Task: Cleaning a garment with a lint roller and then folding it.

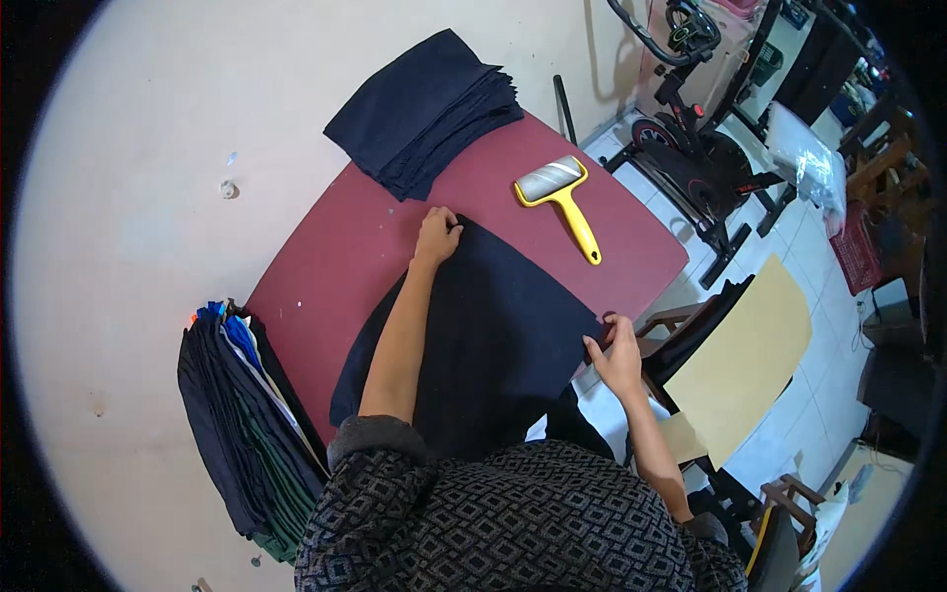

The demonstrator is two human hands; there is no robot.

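A broad dark-navy cloth panel [493, 326] lies on the near part of the smooth maroon table [306, 276]. The left hand [437, 237] pinches its far corner mid-table; the right hand [617, 357] touches its right corner near the table's edge, whether clamped I cannot tell.

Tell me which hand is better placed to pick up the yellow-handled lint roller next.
Likely the right hand: it is nearer the lint roller, whose yellow handle points its way. The left hand is farther off, at the dark cloth's far edge.
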